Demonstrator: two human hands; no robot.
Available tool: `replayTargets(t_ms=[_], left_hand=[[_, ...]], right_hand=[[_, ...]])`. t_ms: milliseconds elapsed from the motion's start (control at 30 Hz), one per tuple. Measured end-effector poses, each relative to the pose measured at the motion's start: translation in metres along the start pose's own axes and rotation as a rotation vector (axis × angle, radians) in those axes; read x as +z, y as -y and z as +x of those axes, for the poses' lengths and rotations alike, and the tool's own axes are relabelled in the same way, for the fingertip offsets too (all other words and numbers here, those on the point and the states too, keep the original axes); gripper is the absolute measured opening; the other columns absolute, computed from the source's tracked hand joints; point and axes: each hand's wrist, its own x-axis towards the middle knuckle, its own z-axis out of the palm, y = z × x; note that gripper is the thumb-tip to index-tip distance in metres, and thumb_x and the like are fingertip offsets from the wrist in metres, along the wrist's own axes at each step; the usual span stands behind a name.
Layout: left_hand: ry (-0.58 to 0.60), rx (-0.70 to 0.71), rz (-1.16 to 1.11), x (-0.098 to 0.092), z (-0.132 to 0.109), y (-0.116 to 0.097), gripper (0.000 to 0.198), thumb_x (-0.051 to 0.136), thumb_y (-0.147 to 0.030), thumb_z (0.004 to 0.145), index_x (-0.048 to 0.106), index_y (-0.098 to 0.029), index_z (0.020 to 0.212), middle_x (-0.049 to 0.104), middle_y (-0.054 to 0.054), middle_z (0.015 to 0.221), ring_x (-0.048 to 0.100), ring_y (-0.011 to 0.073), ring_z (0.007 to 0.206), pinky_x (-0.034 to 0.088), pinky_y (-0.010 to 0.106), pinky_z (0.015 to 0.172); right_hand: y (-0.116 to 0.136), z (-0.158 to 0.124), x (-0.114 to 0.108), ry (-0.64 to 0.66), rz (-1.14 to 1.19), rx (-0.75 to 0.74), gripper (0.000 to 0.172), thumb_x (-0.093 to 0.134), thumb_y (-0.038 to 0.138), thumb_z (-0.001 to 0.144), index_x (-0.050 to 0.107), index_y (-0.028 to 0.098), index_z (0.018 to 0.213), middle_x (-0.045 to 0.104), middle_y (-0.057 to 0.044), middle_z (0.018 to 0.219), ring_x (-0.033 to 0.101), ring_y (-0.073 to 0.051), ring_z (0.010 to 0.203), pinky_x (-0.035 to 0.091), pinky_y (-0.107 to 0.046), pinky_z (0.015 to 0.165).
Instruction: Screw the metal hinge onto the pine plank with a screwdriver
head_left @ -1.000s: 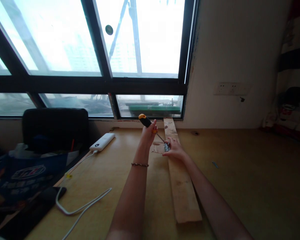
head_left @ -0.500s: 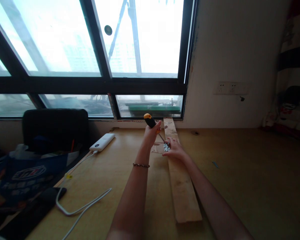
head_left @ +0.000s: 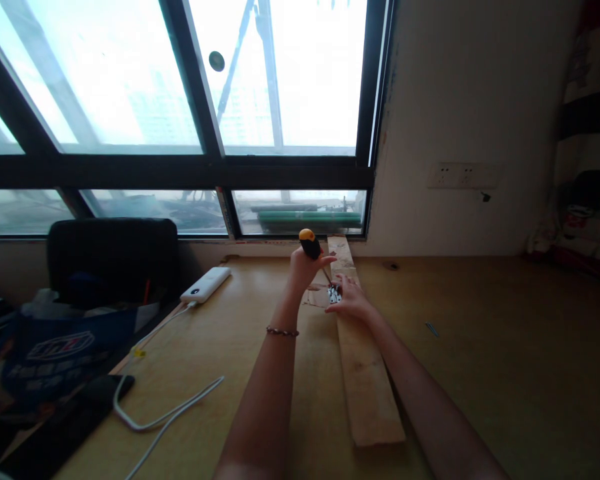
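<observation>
My left hand (head_left: 306, 268) is wrapped round a screwdriver with a black and yellow handle (head_left: 310, 245), its thumb stretched out to the right. The screwdriver's shaft slants down to a small silver metal hinge (head_left: 335, 295) lying on a long wooden board (head_left: 367, 380). Thumb and fingers of my right hand (head_left: 353, 300) press on either side of the hinge, holding it against the wood. Under the hinge a short flat wooden piece (head_left: 316, 295) juts out to the left. The tip of the screwdriver is too small to make out clearly.
Right of the board, screws (head_left: 432, 329) lie on the table (head_left: 480, 387). A white power bank (head_left: 206, 285) with a white cable (head_left: 167, 419) is on the left. Beyond the table's left edge stand a black chair (head_left: 113, 260) and a blue bag (head_left: 60, 353). The window (head_left: 290, 160) is behind.
The screwdriver handle has tilted more upright and shifted slightly right. My left thumb has stretched out from the handle. My right hand and the hinge have stayed in place.
</observation>
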Motion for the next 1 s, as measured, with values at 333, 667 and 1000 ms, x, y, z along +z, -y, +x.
replayTargets(t_ms=[333,667,1000], left_hand=[[0.003,-0.046,-0.155,0.004,-0.004,-0.018,0.040,0.080,-0.012,0.036,0.059,-0.017,0.069,0.060,0.000,0.059,0.053,0.0142,0.058,0.037,0.022,0.056],[0.031,-0.049,-0.218,0.000,-0.004,-0.017,0.038,0.077,-0.011,0.045,0.055,-0.017,0.075,0.060,-0.001,0.063,0.053,0.0112,0.057,0.037,0.020,0.056],[0.000,-0.102,-0.217,0.004,-0.003,-0.018,0.035,0.077,-0.006,0.038,0.059,-0.016,0.065,0.056,-0.003,0.060,0.050,0.0103,0.058,0.037,0.018,0.052]], right_hand=[[0.003,-0.002,-0.001,-0.010,0.011,-0.001,0.089,0.076,0.050,0.042,0.042,0.018,0.117,0.050,-0.011,0.121,0.039,-0.028,0.117,0.031,-0.040,0.095],[0.004,-0.001,-0.002,-0.012,0.006,-0.002,0.087,0.075,0.049,0.042,0.042,0.019,0.116,0.050,-0.010,0.120,0.040,-0.027,0.116,0.031,-0.040,0.094],[0.006,-0.003,-0.001,-0.038,-0.017,-0.015,0.083,0.075,0.050,0.042,0.044,0.019,0.112,0.051,-0.011,0.119,0.042,-0.027,0.115,0.032,-0.040,0.093]])
